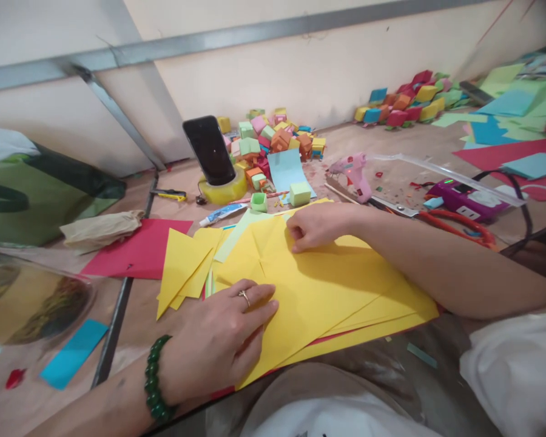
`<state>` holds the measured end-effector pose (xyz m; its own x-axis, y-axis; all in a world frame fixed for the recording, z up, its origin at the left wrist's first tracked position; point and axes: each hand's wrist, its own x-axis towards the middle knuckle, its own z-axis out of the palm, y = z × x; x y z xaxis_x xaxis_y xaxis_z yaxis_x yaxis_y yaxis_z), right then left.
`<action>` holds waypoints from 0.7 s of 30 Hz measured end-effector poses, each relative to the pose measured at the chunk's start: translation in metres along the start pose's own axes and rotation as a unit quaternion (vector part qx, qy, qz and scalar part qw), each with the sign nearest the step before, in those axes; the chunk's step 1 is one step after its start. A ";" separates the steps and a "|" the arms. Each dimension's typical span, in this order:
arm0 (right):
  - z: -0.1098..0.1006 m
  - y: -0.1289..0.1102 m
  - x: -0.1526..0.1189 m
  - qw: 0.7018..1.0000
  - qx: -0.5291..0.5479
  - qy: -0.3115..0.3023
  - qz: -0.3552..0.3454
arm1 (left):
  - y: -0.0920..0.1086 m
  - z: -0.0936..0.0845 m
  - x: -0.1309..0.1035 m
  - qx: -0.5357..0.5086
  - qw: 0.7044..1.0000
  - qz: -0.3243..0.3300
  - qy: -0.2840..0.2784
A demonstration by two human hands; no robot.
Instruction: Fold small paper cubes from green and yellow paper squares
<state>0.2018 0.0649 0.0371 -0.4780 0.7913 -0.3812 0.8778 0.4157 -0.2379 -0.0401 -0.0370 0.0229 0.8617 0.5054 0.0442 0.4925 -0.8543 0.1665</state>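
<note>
Large yellow sheets [327, 297] lie stacked in front of me, with creases in the top one near its left part. My left hand [227, 331], with a ring and a green bead bracelet, rests flat on the lower left of the yellow paper, fingers spread. On the upper part of the same sheet, my right hand [316, 226] is closed with its fingers curled in and pressed to the paper; what is inside the fingers, if anything, is hidden. Folded yellow triangles [184, 267] lie left of the stack, and a small green paper box [259, 202] stands behind it.
Behind are a phone [209, 150] on a tape roll [222, 189], a pile of paper cubes [259, 142] and a pink glue gun [355, 176]. Orange-handled scissors [459, 227] and a purple power block [468, 200] lie right. Red paper [139, 249] and a plastic container [31, 297] are left.
</note>
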 end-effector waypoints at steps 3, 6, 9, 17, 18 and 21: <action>-0.005 0.015 0.003 0.999 -0.035 0.011 0.019 | 0.000 0.001 -0.001 -0.001 1.000 -0.003 0.014; -0.008 0.021 0.000 0.996 -0.054 0.063 0.018 | 0.000 0.003 0.000 -0.008 0.999 0.000 0.033; -0.006 0.019 -0.001 0.988 -0.057 0.130 -0.062 | -0.001 0.007 0.001 0.000 0.999 -0.001 0.049; 0.007 0.015 0.012 0.927 -0.029 0.252 -0.277 | -0.005 0.016 0.004 0.096 0.988 -0.065 0.107; 0.007 0.013 0.010 0.920 -0.028 0.263 -0.287 | -0.006 0.016 0.004 0.109 0.984 -0.069 0.119; 0.005 0.004 -0.001 0.902 -0.060 0.299 -0.304 | -0.010 0.015 0.006 0.156 0.973 -0.082 0.148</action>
<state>0.2053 0.0637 0.0322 -0.8023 0.4858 0.3467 0.4726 0.8719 -0.1280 -0.0381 -0.0274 0.0071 0.7189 0.6109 0.3316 0.6727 -0.7317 -0.1103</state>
